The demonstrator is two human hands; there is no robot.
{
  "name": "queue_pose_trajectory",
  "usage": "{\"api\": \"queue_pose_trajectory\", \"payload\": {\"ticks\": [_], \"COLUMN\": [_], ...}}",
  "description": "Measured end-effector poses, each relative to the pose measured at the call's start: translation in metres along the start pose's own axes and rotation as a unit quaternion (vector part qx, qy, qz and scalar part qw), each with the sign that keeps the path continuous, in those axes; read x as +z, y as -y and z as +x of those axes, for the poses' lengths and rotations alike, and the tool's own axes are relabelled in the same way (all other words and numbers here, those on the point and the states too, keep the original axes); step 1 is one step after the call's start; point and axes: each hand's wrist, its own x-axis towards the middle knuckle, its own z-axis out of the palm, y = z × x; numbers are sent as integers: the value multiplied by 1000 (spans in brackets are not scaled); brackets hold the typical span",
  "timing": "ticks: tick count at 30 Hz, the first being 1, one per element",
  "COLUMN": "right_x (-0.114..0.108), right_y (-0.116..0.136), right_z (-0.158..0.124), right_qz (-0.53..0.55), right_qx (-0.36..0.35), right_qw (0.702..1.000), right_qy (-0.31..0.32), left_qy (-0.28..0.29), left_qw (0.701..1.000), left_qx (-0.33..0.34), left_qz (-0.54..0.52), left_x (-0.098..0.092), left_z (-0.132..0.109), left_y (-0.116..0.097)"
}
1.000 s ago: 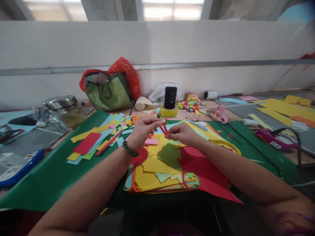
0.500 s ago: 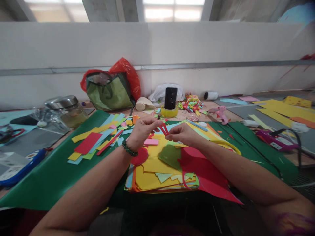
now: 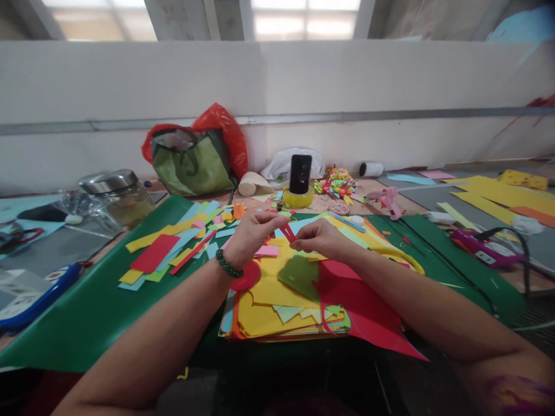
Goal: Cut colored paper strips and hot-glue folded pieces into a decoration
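Observation:
Above the stack of coloured paper, my left hand (image 3: 251, 234) pinches the upper end of a narrow red paper strip (image 3: 287, 232). My right hand (image 3: 318, 238) has its fingertips closed on the lower end of the same strip, which looks folded or doubled with a slit between its sides. A green bead bracelet (image 3: 227, 264) circles my left wrist. Under the hands lie yellow sheets (image 3: 264, 294), a red paper circle (image 3: 247, 276), a green cut piece (image 3: 301, 276) and a large red sheet (image 3: 368, 294).
Cut paper strips (image 3: 173, 245) lie on the green sheet at left. Behind stand a phone (image 3: 300, 173) on a yellow tape roll (image 3: 298, 198) and a green bag (image 3: 191, 164). A pink glue gun (image 3: 390, 202) with a trailing cord is at right; a glass jar (image 3: 124, 202) stands left.
The spread ends of the red strip have come closer together between my fingers. Both hands stay in nearly the same place.

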Motion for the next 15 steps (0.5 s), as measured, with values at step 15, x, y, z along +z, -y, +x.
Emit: {"api": "queue_pose_trajectory", "payload": {"ticks": [15], "right_x": [2], "right_y": [0], "right_z": [2], "right_qz": [122], "right_qx": [26], "right_qw": [992], "right_qy": [-16], "left_qy": [-32], "left_qw": [992], "left_qx": [-97], "left_qz": [-72], "left_x": [5], "left_z": [6], "left_y": [13]}}
